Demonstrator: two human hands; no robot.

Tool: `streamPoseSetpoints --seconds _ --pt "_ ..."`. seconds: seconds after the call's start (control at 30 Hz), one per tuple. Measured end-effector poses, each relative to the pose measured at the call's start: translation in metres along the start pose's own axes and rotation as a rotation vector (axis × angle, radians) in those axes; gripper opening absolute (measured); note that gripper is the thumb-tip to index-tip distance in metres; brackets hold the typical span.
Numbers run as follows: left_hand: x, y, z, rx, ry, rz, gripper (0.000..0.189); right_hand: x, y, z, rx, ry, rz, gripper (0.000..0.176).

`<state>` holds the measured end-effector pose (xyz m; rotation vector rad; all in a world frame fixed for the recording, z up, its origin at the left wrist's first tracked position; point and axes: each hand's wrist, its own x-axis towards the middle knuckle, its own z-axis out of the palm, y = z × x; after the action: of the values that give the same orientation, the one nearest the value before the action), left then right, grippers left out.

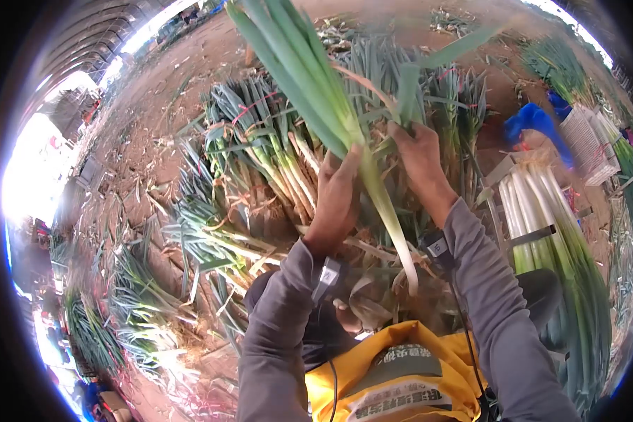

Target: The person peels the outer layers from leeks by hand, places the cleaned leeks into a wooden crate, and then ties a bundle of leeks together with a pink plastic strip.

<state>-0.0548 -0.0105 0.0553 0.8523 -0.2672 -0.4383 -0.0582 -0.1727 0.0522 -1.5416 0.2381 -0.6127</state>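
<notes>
My left hand is closed around a large green onion at the point where its leaves meet the pale stalk. The stalk slants down to the right, and the broad green leaves reach up past the top edge. Just to the right, my right hand is closed on an outer leaf that bends away from the stalk. A thin dry strip crosses between the stalk and that leaf. The fingertips of my right hand are partly hidden.
Tied bundles of untrimmed green onions stand on the ground ahead, with more at left. At right, cleaned white-stalked onions lie in a holder with a dark band. Behind them are a blue plastic bag and a white crate.
</notes>
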Motion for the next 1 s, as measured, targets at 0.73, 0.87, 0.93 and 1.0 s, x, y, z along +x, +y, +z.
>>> streamPoseSetpoints --seconds 0.73,0.87,0.93,1.0 --pt "0.042 0.067 -0.117 -0.212 0.253 0.449 0.017 -0.113 0.043 -0.018 -0.243 -0.419 0.076 0.043" --pt "0.023 0.018 -0.049 -0.299 0.173 0.223 0.026 -0.056 0.016 0.033 0.652 -0.231 0.323 0.034" --pt "0.016 0.004 -0.033 -0.292 0.056 0.207 0.035 -0.048 0.012 0.038 0.923 -0.017 0.435 0.027" --pt "0.014 0.007 -0.023 -0.186 -0.011 0.062 0.037 -0.043 0.014 0.022 0.966 -0.002 0.365 0.025"
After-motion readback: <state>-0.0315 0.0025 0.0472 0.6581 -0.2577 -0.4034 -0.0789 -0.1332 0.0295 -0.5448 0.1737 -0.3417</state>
